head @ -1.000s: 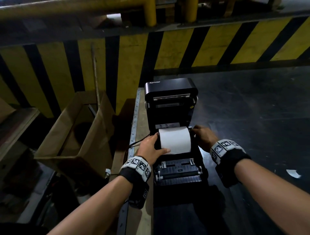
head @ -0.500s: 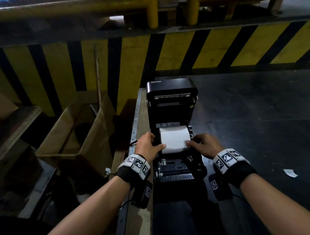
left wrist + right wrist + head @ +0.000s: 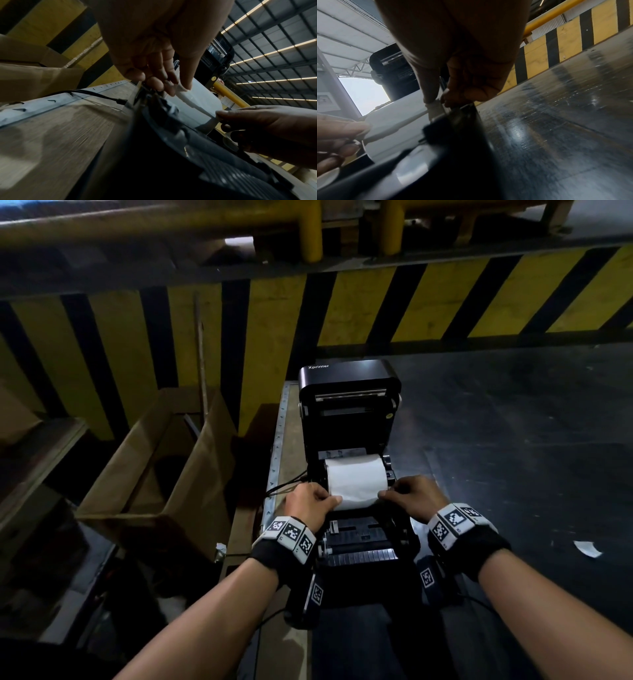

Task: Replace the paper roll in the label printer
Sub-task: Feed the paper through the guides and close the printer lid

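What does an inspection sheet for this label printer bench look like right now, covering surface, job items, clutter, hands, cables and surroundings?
Surface: dark worktop with a wooden strip and metal rail along its left edge.
Job's things: label printer, lid raised upright; white paper roll seated in its open bay, loose front edge lifted.
Clutter: paper scrap on the worktop at right.
Grippers: left hand pinches the left corner of the paper's front edge; right hand pinches the right corner.
Cables: black cable plugged into the printer's left side.
Surroundings: open cardboard box left of the bench; yellow and black striped barrier behind.
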Motion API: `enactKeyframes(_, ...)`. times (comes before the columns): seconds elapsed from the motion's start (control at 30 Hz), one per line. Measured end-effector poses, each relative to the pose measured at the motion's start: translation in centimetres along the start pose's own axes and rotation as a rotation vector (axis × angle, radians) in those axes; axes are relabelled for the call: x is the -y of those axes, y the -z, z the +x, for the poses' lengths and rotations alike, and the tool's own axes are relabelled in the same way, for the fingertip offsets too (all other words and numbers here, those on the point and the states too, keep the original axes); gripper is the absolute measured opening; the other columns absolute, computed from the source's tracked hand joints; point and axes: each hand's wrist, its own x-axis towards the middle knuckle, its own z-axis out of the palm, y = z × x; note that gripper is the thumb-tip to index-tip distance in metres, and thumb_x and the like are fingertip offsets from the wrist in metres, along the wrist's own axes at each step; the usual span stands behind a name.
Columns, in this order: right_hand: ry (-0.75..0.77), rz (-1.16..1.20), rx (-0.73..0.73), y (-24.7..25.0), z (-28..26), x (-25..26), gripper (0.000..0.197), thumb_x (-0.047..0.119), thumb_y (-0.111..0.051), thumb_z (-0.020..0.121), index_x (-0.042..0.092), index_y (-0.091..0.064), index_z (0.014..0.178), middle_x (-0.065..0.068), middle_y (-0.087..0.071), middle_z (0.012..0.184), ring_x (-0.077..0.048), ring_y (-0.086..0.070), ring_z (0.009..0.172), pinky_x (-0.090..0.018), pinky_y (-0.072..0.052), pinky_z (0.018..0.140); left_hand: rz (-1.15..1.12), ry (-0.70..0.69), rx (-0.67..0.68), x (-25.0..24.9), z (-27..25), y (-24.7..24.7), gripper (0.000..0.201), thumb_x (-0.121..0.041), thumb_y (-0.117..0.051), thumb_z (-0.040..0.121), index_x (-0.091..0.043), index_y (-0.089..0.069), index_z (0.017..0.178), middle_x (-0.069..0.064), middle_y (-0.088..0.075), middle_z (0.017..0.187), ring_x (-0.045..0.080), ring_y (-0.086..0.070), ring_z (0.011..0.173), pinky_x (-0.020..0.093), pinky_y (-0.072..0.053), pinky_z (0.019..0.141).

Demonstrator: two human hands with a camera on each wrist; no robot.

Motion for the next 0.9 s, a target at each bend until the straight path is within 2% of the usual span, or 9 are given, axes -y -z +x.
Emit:
enactKeyframes(0.2, 0.008, 0.039, 0.001, 0.1, -0.3, 0.1, 0.020, 0.036, -0.072, 0.072, 0.018, -0.068, 0.065, -0.008, -0.074, 0.078, -0.021, -0.068, 0.079, -0.037, -0.055, 0.079, 0.003, -0.011, -0.016, -0.1, -0.2, 0.0, 0.021, -0.032, -0.073, 0.077, -0.012, -0.068, 0.079, 0.001, -0.063, 0.078, 0.015, -0.056, 0.076, 0.022, -0.039, 0.065)
enactKeyframes(0.33, 0.017, 0.091, 0.022, 0.5, -0.9, -0.1, 0.014, 0.031, -0.074, 0.072, 0.021, -0.068, 0.065, -0.005, -0.071, 0.078, -0.019, -0.065, 0.078, -0.026, -0.046, 0.072, -0.023, -0.015, 0.004, 0.3, -0.3, 0.0, 0.020, -0.033, -0.074, 0.075, -0.015, -0.067, 0.080, 0.000, -0.064, 0.082, 0.016, -0.058, 0.080, 0.024, -0.043, 0.069)
enactKeyframes(0.43, 0.013, 0.043, 0.015, 0.8, -1.2, -0.2, 0.019, 0.030, -0.075, 0.072, 0.013, -0.075, 0.081, -0.003, -0.071, 0.085, -0.013, -0.063, 0.081, -0.021, -0.041, 0.074, -0.042, -0.012, 0.025, 0.3, -0.5, -0.1, 0.021, -0.033, -0.075, 0.074, -0.016, -0.067, 0.083, 0.000, -0.065, 0.084, 0.015, -0.060, 0.082, 0.024, -0.045, 0.071)
enactKeyframes(0.57, 0.082, -0.060, 0.009, 0.9, -1.6, -0.3, 0.018, 0.027, -0.073, 0.074, 0.012, -0.076, 0.084, -0.007, -0.076, 0.086, -0.007, -0.060, 0.068, -0.005, -0.039, 0.056, -0.056, -0.008, 0.029, 0.4, -0.5, -0.2, 0.021, -0.033, -0.075, 0.074, -0.016, -0.068, 0.083, -0.001, -0.066, 0.084, 0.015, -0.061, 0.083, 0.023, -0.046, 0.072)
enactKeyframes(0.6, 0.093, -0.083, 0.012, 0.9, -1.7, -0.4, 0.018, 0.028, -0.072, 0.075, 0.013, -0.076, 0.083, -0.007, -0.076, 0.086, -0.008, -0.061, 0.068, -0.006, -0.040, 0.057, -0.060, -0.003, 0.030, 0.4, -0.5, -0.2, 0.020, -0.033, -0.075, 0.074, -0.016, -0.068, 0.083, -0.001, -0.066, 0.084, 0.014, -0.061, 0.082, 0.023, -0.046, 0.070)
enactKeyframes(0.7, 0.088, -0.065, 0.034, 0.8, -1.7, -0.8, 0.020, 0.029, -0.073, 0.074, 0.012, -0.076, 0.084, -0.009, -0.076, 0.088, -0.013, -0.064, 0.073, -0.020, -0.044, 0.069, -0.070, 0.004, 0.043, 0.4, -0.6, -0.2, 0.018, -0.029, -0.075, 0.074, -0.015, -0.069, 0.083, 0.000, -0.067, 0.081, 0.016, -0.063, 0.081, 0.024, -0.048, 0.071)
enactKeyframes(0.73, 0.083, -0.061, 0.041, 0.8, -1.7, -0.8, 0.021, 0.029, -0.073, 0.074, 0.012, -0.076, 0.086, -0.009, -0.076, 0.089, -0.013, -0.064, 0.074, -0.020, -0.044, 0.070, -0.070, 0.003, 0.048, 0.4, -0.7, -0.2, 0.016, -0.027, -0.075, 0.075, -0.015, -0.069, 0.082, 0.001, -0.067, 0.080, 0.017, -0.065, 0.082, 0.025, -0.049, 0.073)
enactKeyframes(0.87, 0.096, -0.121, 0.085, 0.7, -1.6, -0.7, 0.021, 0.030, -0.070, 0.077, 0.013, -0.075, 0.088, -0.006, -0.076, 0.090, -0.011, -0.063, 0.075, -0.010, -0.040, 0.060, -0.057, 0.002, 0.039, 0.4, -1.0, -0.3, 0.012, -0.022, -0.076, 0.074, -0.018, -0.066, 0.079, 0.002, -0.067, 0.077, 0.020, -0.065, 0.085, 0.025, -0.048, 0.075)
enactKeyframes(0.9, 0.097, -0.128, 0.095, 0.7, -1.6, -0.6, 0.021, 0.031, -0.069, 0.077, 0.014, -0.076, 0.087, -0.006, -0.076, 0.089, -0.012, -0.065, 0.076, -0.012, -0.041, 0.062, -0.060, 0.004, 0.033, 0.4, -1.1, -0.3, 0.013, -0.022, -0.076, 0.074, -0.018, -0.065, 0.080, 0.003, -0.069, 0.079, 0.020, -0.065, 0.086, 0.025, -0.048, 0.075)
